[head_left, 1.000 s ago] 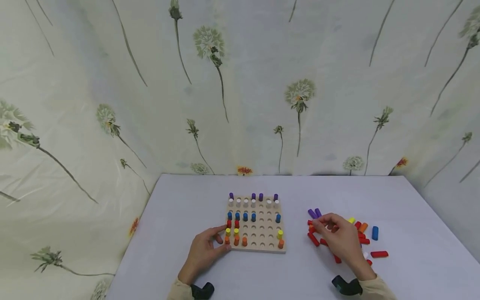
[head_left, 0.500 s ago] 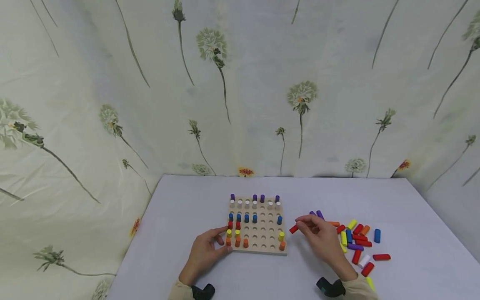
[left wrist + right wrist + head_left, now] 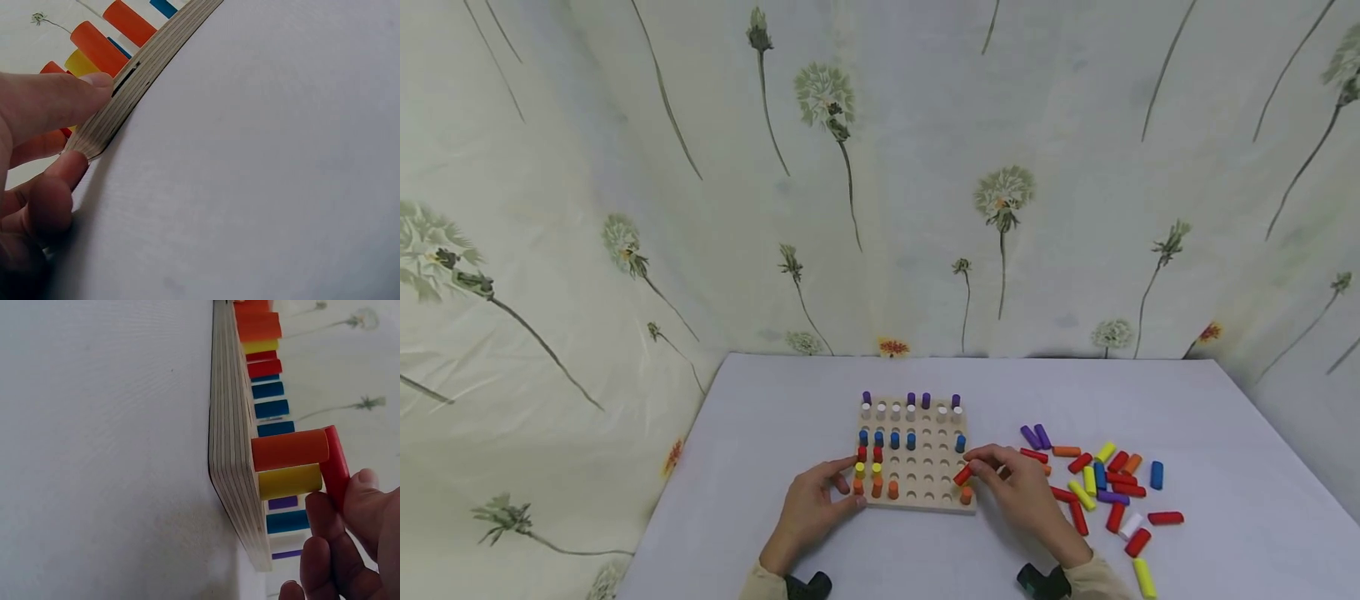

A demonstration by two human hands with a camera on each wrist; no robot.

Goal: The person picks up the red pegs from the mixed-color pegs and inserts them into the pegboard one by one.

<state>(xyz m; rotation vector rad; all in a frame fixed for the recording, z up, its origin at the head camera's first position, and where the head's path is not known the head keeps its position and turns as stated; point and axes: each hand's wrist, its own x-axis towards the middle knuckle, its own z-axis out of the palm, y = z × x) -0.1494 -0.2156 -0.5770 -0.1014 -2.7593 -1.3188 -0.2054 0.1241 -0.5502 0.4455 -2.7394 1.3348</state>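
Note:
A square wooden pegboard (image 3: 928, 481) stands on the table with purple, white, blue, red, yellow and orange pegs upright in some of its holes. My left hand (image 3: 815, 510) grips its near left corner, the thumb along the layered front edge (image 3: 145, 76) in the left wrist view. Over the board's right side, my right hand (image 3: 1028, 498) pinches a red peg (image 3: 962, 475) between thumb and fingers. In the right wrist view this red peg (image 3: 336, 467) is tilted, close by the tops of an orange peg (image 3: 290, 450) and a yellow peg (image 3: 289, 482). That yellow peg is hidden in the head view.
Loose pegs lie scattered right of the board, among them a blue peg (image 3: 1157, 475), a white peg (image 3: 1131, 526) and a yellow peg (image 3: 1144, 578). A floral cloth (image 3: 895, 208) hangs behind the white table (image 3: 790, 400).
My right hand has come left from the loose pegs to the board's right side, bringing a red peg. My left hand stays at the board's corner.

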